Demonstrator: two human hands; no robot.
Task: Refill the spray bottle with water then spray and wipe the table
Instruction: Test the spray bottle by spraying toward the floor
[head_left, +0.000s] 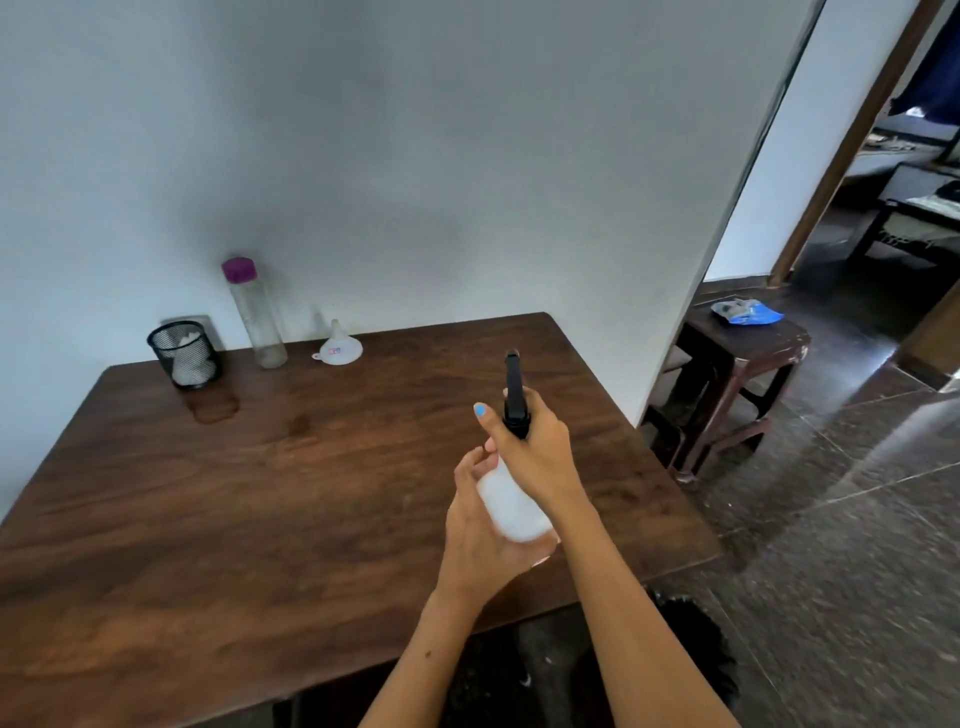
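Left hand (480, 525): nearest the camera, cupped under and around the lower body of the spray bottle, fingers curled up its left side, gripping it.
Spray bottle (511, 506): held over the right part of the table, tilted so its top leans away from the camera; frosted white body, black spray head (515, 400) pointing toward the wall.
Right hand (530, 447): wrapped around the neck of the bottle just below the black head, closed on it; the thumb, with a blue nail, sticks up on the left side.
Table (260, 493): dark brown wood, bare across its near and middle parts, set against a pale wall.
Funnel (340, 347): small, white, lying wide mouth down at the far edge, spout up.
Water bottle (257, 317): tall, clear, upright with a purple cap, just left of the funnel; whether it holds water cannot be told.
Mesh cup (184, 353): black, at the far left corner, with something white bundled inside.
Stool (737, 374): dark wood, on the floor beyond the right edge of the table, a blue and white packet (745, 312) lying on top.
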